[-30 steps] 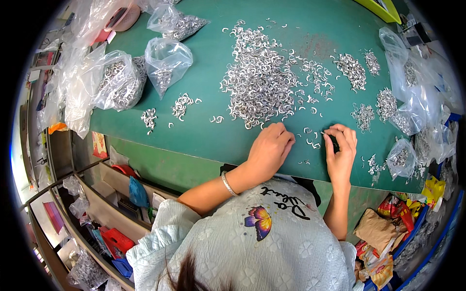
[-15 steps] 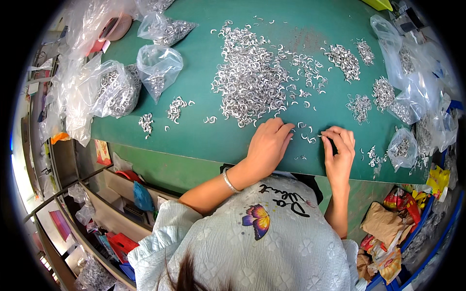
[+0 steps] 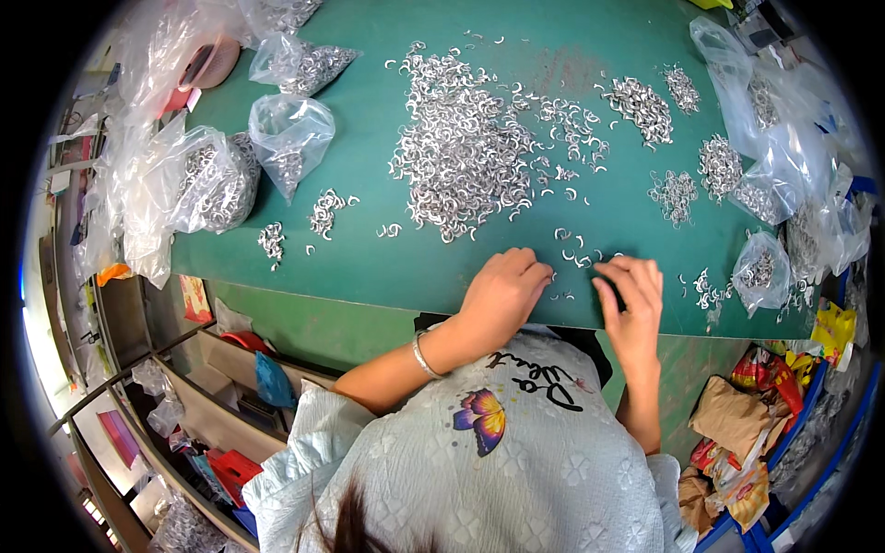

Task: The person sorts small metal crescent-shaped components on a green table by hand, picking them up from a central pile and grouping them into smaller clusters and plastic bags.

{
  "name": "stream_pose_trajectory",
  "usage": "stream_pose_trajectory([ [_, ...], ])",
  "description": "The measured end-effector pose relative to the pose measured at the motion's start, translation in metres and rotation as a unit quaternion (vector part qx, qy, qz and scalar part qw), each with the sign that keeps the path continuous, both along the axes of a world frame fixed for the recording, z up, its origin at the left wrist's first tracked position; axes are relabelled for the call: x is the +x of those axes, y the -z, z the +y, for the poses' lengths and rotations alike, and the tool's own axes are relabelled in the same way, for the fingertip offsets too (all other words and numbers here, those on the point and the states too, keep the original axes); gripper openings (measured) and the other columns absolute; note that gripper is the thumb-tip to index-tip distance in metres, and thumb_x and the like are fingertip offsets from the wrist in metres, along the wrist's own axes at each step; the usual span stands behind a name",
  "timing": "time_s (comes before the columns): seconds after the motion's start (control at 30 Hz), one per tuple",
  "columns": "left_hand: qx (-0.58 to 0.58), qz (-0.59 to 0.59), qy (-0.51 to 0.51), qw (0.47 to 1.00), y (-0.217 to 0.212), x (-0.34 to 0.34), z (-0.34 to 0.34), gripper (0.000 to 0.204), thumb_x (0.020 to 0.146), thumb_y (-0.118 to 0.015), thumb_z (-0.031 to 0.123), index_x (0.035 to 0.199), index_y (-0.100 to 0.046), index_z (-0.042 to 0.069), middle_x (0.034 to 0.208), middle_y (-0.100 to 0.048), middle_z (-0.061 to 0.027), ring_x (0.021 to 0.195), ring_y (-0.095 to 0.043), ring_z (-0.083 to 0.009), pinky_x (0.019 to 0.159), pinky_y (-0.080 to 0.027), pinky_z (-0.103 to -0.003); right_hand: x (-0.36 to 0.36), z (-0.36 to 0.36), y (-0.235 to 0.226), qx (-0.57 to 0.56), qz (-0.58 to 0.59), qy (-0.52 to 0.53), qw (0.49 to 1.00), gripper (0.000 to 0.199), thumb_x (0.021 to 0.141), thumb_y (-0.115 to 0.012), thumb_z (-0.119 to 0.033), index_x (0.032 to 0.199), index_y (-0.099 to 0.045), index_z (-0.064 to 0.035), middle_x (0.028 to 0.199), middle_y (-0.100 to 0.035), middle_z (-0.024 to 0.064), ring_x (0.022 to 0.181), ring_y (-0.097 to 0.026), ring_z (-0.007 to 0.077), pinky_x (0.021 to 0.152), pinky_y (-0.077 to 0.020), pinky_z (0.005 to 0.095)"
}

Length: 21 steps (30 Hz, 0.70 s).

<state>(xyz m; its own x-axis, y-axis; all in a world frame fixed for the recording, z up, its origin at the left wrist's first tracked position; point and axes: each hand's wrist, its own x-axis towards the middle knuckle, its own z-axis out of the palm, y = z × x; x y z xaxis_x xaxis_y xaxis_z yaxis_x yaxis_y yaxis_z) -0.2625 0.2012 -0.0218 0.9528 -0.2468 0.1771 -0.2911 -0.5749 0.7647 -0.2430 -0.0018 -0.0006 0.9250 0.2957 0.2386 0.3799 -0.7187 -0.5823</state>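
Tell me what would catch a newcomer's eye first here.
A big heap of silvery curved pieces stands out on the green table, upper middle of the picture. Lower down, the left hand and right hand are near some loose pieces. A colourful butterfly print brightens the pale top, lower middle.

The left hand (image 3: pixel 505 288), back upward, curls its fingers, tips partly hidden; the right hand (image 3: pixel 636 300), near it but apart, bends its fingers, thumb slightly away. Of the 2 bare forearms, the left forearm (image 3: pixel 383 376) slants inward; the right forearm (image 3: pixel 643 410) points nearly straight ahead.
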Motion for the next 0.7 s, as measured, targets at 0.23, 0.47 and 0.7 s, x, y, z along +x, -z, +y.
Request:
stream_pose_trajectory([
  [0.23, -0.031, 0.046, -0.005, 0.998, -0.005, -0.006, 0.005, 0.016, 0.079, -0.072, 0.004, 0.094, -0.065, 0.002, 0.083, -0.055, -0.0108, 0.077, -0.055, -0.0300, 0.067, -0.046, -0.039, -0.016, 0.004, -0.003, 0.003, 0.061, -0.048, 0.997, 0.025, 0.073, -0.076, -0.008, 0.097, -0.069, -0.0046, 0.094, -0.060, 0.0065, 0.087, -0.054, 0.0263, 0.076, -0.0401, 0.0376],
  [0.47, -0.054, 0.016, -0.003, 0.998, -0.001, -0.006, 0.001, 0.014, 0.080, -0.072, 0.001, 0.092, -0.066, 0.002, 0.081, -0.054, -0.0089, 0.069, -0.054, -0.0234, 0.059, -0.044, -0.033, -0.016, 0.008, 0.001, 0.018, 0.074, -0.041, 0.996, 0.029, 0.073, -0.076, -0.004, 0.100, -0.066, -0.0021, 0.093, -0.061, 0.0094, 0.087, -0.055, 0.0284, 0.078, -0.0418, 0.0371],
  [0.7, -0.297, 0.372, -0.006, 0.880, -0.016, -0.005, 0.007, 0.009, 0.090, -0.068, 0.005, 0.097, -0.066, 0.000, 0.084, -0.061, 0.0017, 0.072, -0.053, -0.0026, 0.062, -0.045, -0.021, -0.019, 0.022, -0.013, 0.213, 0.173, -0.005, 0.962, 0.023, 0.077, -0.071, 0.004, 0.100, -0.067, -0.0001, 0.095, -0.065, 0.0119, 0.079, -0.059, 0.0275, 0.071, -0.0484, 0.0345],
])
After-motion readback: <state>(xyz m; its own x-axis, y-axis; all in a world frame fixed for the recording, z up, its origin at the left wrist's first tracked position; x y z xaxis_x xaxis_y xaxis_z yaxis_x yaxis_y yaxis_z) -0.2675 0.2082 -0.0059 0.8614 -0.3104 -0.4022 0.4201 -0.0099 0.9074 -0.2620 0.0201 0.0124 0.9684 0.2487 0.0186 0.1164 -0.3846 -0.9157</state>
